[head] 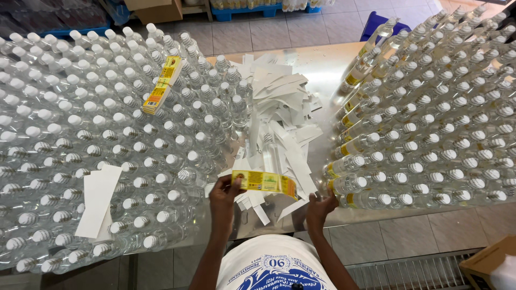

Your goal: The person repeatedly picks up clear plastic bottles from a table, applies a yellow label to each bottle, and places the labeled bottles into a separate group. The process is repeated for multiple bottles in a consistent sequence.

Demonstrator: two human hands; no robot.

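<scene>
Counts: one yellow label in hand; one stack of yellow labels lying on top of the left bottles; two white backing sheets lying on the near-left caps. Clear capped bottles too many to count: unlabelled block on the left, labelled block on the right.

Between the blocks, a heap of white backing strips covers the steel counter. Tiled floor and a blue pallet lie beyond.

Grip: left hand pinches the label's left end, fingers closed on it. Right hand is at the label's right end, fingers curled; cannot tell whether it holds. The label is above the counter's near edge, just beside the labelled bottles.
</scene>
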